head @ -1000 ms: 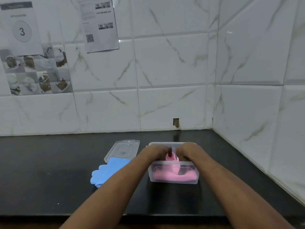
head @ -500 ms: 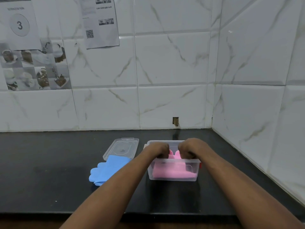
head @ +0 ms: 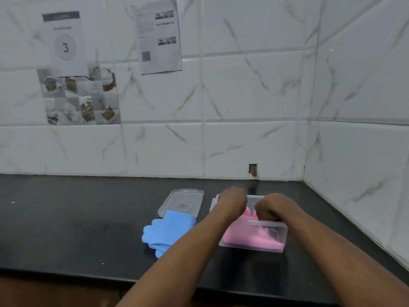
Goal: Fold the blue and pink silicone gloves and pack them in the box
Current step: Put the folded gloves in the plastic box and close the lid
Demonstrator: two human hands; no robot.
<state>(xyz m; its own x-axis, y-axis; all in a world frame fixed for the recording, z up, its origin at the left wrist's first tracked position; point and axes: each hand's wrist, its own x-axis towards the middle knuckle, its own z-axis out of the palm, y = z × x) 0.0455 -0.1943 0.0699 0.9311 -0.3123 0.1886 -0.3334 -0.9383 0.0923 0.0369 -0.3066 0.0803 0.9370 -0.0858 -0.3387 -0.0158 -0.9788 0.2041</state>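
With the folded pink silicone gloves inside the clear rectangular plastic box, the left hand and right hand press curled over them, grip hidden, while the blue silicone gloves and clear lid wait unpacked on the black counter.

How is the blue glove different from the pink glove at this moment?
The pink glove sits inside the clear box; the blue glove lies on the counter, partly over the lid. Both hands are at the pink glove; the blue glove is untouched. Both look soft and rubbery.
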